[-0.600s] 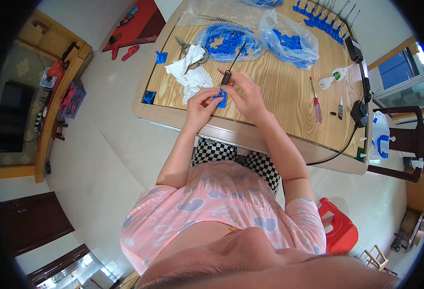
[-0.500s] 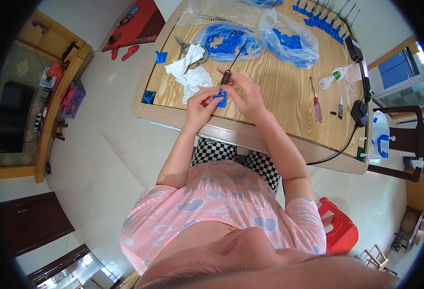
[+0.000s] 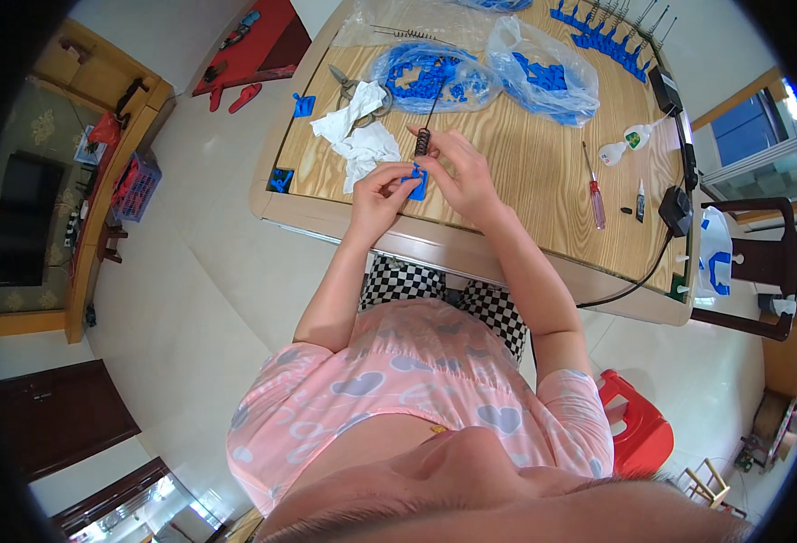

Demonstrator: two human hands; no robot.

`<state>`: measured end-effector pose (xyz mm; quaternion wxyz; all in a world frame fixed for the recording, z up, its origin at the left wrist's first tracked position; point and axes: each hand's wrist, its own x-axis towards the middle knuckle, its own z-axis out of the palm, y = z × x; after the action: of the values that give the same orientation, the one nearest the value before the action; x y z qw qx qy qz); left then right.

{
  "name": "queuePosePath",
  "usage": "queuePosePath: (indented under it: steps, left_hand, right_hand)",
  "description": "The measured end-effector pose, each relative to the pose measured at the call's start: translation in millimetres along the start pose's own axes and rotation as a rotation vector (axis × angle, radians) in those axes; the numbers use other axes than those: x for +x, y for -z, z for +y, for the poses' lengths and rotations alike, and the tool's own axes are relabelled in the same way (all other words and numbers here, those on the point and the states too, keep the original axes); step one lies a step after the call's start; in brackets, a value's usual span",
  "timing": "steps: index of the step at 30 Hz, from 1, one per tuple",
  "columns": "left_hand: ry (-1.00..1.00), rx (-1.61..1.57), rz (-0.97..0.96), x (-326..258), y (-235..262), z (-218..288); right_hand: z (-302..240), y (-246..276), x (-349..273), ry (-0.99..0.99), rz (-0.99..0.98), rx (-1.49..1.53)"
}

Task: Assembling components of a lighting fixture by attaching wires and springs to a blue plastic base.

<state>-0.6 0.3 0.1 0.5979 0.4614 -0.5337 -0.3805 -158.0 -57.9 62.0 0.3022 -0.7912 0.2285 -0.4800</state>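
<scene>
Near the table's front edge, my left hand pinches a small blue plastic piece with a flat base. Just to its right, my right hand grips a dark coiled spring with a long thin rod rising from it. The spring's lower end meets the top of the blue piece between my fingertips; whether the two are joined I cannot tell. A crumpled white tissue lies beyond my left hand, partly over a pair of scissors.
Clear bags of blue pieces lie at the back. Finished-looking spring pieces line the far right. A screwdriver, a small tube, a white bottle and a black adapter with cable sit to the right.
The spring and its rod have tilted a little to the left, closer to upright. Both hands keep their grip in nearly the same place.
</scene>
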Motion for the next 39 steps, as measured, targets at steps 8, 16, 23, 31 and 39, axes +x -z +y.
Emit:
queuePosePath:
  steps: [8, 16, 23, 31, 39]
  left_hand:
    - [0.144, 0.081, -0.041, 23.4, -19.1, 7.6]
    - [-0.095, 0.149, -0.186, 77.6, -56.2, -17.4]
    - [-0.053, 0.334, -0.28, 78.3, -57.5, -14.5]
    - [-0.074, 0.168, -0.196, 117.3, -42.3, 75.7]
    - [-0.231, 0.19, -0.274, 140.7, -74.8, 77.5]
  right_hand:
    - [9.2, 18.4, 10.2, -0.052, 0.004, -0.089]
    - [43.5, 59.4, 8.2, -0.058, 0.104, -0.188]
    - [51.1, 62.0, 1.5, -0.092, 0.126, -0.2]
    - [55.6, 61.5, -0.7, -0.127, 0.092, -0.173]
    - [61.6, 59.6, -2.8, -0.121, 0.119, -0.078]
